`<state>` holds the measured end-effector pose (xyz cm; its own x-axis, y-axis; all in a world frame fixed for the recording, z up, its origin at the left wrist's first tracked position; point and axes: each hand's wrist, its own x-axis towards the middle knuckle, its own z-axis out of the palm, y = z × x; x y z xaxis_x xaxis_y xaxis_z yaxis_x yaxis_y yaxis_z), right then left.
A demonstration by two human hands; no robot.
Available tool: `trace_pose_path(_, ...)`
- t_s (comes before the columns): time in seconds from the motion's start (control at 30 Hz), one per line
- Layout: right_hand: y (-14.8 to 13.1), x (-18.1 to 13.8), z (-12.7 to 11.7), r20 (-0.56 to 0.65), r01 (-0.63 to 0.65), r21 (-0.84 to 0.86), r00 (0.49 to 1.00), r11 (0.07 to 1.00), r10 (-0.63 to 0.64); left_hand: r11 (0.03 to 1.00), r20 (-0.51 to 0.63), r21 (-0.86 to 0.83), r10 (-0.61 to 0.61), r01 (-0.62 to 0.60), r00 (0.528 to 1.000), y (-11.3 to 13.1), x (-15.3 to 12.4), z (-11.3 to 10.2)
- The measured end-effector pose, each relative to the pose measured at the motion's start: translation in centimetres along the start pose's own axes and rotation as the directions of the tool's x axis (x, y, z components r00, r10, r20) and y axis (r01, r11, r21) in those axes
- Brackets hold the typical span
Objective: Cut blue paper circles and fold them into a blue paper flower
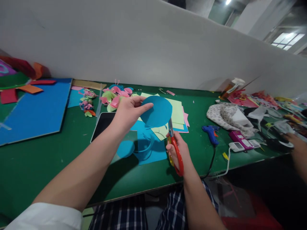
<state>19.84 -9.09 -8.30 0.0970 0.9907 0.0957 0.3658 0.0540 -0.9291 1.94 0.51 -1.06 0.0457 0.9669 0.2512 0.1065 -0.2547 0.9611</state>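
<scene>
My left hand (130, 111) pinches a round piece of blue paper (159, 112) by its left edge, thumb on top. In my right hand (181, 150) is a pair of scissors (177, 153) with red and yellow handles; the blades point up and touch the lower right edge of the disc. Below lie a smaller blue paper disc (126, 149), curled blue offcuts and a blue sheet (155, 153). Behind the disc, pale green sheets (177, 110) are stacked over pink and blue ones. A dark-screened tablet (103, 126) sits partly under my left forearm.
Paper flowers (116, 95) and a bundle of small petals (87, 103) stand at the back left, near a large blue board (40, 111). On the right are a blue glue gun (211, 133), a patterned cloth pouch (222, 115) and a purple box (240, 139). Another person's hand (296, 143) is at far right.
</scene>
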Motion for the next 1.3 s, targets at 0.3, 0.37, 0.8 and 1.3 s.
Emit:
trace_pose_path(0.3, 1.5, 1.7, -0.3, -0.150, -0.104, -0.040, 0.984, 0.994, 0.097, 1.000, -0.111, -0.022, 0.010, -0.013, 0.994, -0.4, 1.1, -1.9)
trace_pose_path(0.37, 1.4, 1.4, 0.4, -0.072, -0.104, -0.066, 0.992, 0.992, 0.100, 1.000, -0.138, -0.007, 0.006, -0.007, 0.990, -0.3, 1.1, -2.9)
trace_pose_path(0.8, -2.5, 3.8, 6.2, 0.203, 0.146, -0.824, 0.978, 0.548, 0.044, 0.832, 0.231, 0.507, -0.383, 0.225, 0.894, -6.8, -8.5, -10.6)
trace_pose_path(1.3, 0.0, 6.4, -3.6, -0.086, -0.107, -0.908, 0.994, 0.406, 0.070, 0.771, 0.302, 0.636, -0.214, -0.029, 0.929, -8.2, -10.3, -7.1)
